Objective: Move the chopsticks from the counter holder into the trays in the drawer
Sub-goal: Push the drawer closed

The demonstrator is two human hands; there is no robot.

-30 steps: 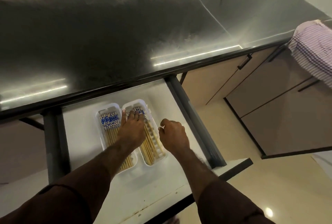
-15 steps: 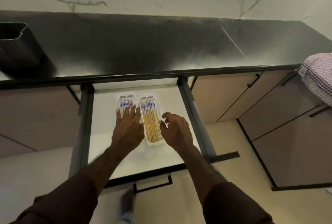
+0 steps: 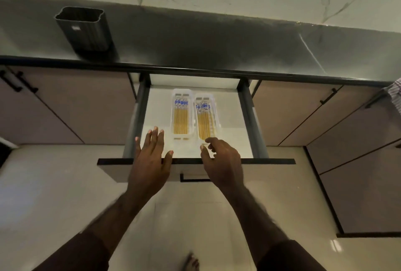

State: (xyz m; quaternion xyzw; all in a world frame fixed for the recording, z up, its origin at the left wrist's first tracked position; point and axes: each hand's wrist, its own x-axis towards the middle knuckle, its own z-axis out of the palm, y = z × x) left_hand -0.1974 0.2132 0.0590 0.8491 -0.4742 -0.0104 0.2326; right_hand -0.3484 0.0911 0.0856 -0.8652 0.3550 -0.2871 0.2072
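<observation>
Chopsticks (image 3: 181, 118) all sit in both trays (image 3: 206, 99), fingers (image 3: 155, 136) loose and holding nothing, so next I'd push the drawer (image 3: 195, 161) closed.

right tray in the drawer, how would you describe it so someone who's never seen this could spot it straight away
Find the open drawer under the dark counter. Two clear trays of yellow chopsticks lie side by side on its white floor. The right tray sits slightly nearer the drawer front than the left tray, is slightly tilted, and its near end is just beyond the right hand.
</observation>
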